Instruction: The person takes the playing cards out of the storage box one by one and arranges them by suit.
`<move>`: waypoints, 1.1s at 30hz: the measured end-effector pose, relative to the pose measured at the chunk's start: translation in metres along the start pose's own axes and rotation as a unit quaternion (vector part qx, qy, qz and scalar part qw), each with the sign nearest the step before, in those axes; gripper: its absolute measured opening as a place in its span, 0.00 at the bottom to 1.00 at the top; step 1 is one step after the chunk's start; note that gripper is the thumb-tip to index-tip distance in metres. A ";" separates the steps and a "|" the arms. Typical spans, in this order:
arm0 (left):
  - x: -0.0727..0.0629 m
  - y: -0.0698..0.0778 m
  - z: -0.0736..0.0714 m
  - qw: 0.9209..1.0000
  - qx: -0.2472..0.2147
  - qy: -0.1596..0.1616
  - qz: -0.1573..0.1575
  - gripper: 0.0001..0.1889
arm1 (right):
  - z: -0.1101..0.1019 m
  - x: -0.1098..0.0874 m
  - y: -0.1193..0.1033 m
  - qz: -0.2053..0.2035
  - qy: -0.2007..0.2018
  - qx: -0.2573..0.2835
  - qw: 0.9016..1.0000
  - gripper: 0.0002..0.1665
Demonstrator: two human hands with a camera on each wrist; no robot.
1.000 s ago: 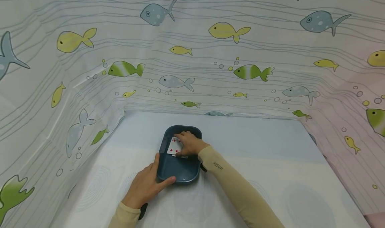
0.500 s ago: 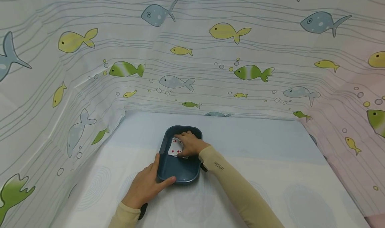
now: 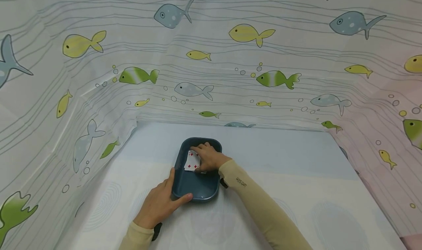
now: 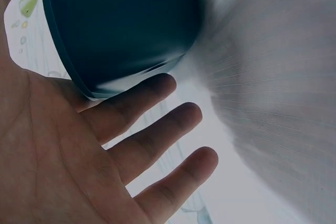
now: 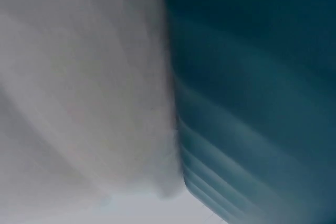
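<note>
A dark blue tray (image 3: pixel 196 189) with rounded corners lies on the table. Inside it is a playing card (image 3: pixel 192 161) with red diamonds, and the edge of another card shows under it. My right hand (image 3: pixel 208 157) reaches into the tray and grips the cards, fingers at their far edge and thumb at the near one; it covers their right part. With my left hand (image 3: pixel 159 201) I steady the tray's near left corner, thumb on the front rim and index finger along the left side. In the left wrist view the other fingers (image 4: pixel 157 153) extend straight beside the tray wall (image 4: pixel 126 30).
A pale cloth with faint circles covers the table (image 3: pixel 273 151). Around it hangs a white curtain (image 3: pixel 224 66) printed with fish, at the back and both sides. The right wrist view shows only the tray's outer wall (image 5: pixel 252 77) and the cloth.
The top card has turned slightly and shifted a little right, lining up more with the card beneath. My left hand and the tray have stayed in place.
</note>
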State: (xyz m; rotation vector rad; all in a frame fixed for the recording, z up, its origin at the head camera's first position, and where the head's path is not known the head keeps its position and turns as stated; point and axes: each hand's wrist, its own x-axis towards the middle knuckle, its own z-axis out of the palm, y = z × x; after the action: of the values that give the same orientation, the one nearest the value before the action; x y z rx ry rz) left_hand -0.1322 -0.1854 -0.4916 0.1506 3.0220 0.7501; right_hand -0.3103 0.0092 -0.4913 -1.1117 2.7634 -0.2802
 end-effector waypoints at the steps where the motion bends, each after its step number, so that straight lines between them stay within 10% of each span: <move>1: 0.000 0.000 0.000 1.000 -0.001 -0.001 0.000 0.61 | 0.000 -0.001 0.000 -0.004 0.001 -0.005 1.000 0.57; 33: 0.000 0.000 -0.002 1.000 -0.012 -0.013 0.001 0.61 | -0.018 -0.034 -0.009 -0.043 0.064 -0.003 0.997 0.57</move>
State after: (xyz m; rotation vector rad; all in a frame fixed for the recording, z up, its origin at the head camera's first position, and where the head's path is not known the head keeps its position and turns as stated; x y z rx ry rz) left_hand -0.1327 -0.1865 -0.4905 0.1626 2.9884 0.7768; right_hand -0.2835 0.0290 -0.4697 -1.2599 2.8321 -0.3658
